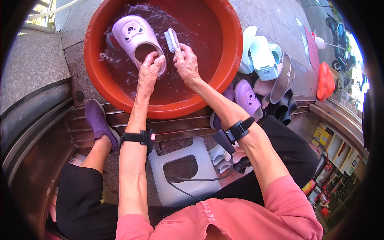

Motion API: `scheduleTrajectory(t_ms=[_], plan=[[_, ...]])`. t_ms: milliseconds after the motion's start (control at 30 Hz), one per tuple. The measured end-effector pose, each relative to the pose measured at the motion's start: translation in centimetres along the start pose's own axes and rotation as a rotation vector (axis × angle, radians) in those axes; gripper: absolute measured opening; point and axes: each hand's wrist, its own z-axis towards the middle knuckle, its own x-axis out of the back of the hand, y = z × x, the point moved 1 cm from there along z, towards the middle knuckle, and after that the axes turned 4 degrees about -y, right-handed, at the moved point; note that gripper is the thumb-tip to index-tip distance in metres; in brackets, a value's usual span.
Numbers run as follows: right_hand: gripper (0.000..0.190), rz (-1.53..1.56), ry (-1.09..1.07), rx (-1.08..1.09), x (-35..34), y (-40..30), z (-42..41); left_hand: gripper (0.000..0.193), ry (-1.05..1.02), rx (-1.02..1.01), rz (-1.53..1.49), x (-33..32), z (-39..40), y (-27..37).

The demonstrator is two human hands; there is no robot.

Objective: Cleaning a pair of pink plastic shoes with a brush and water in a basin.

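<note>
A large orange plastic basin with water in it stands before me. Over the water, my left hand grips a lilac clog by its heel end, thumb outside and fingers at the opening. The clog has a bear face on its toe, which points away from me. To the right of the clog, my right hand holds a white scrub brush by its handle. The brush's bristles face left towards the clog, with a gap between them.
Right of the basin lie a second lilac clog, pale blue sandals, a grey-soled shoe and black footwear. A white plastic stool stands between my legs, with a cable across it. A red plastic bag sits further right.
</note>
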Motion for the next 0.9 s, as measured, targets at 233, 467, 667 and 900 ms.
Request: scheduleTrajectory(t_ms=[233, 467, 667, 900], plan=[[0.042, -0.349, -0.033, 0.452, -3.2, -2.7, 3.6, 0.031, -0.095, 0.167, -0.506, 2.3, 2.1, -2.8], [0.044, -0.306, -0.115, 0.385, -2.7, 1.0, -3.0, 0.026, -0.032, 0.179, -0.729, 3.1, 4.9, -1.8], [0.055, -0.682, -0.298, 0.419, -0.5, 1.3, -6.0, 0.03, 0.277, 0.033, -0.947, 4.3, 4.9, 0.1], [0.053, -0.943, -0.507, 0.749, 1.8, -0.8, -4.8, 0.037, 0.227, -0.012, -1.086, 9.1, 2.1, -1.2]])
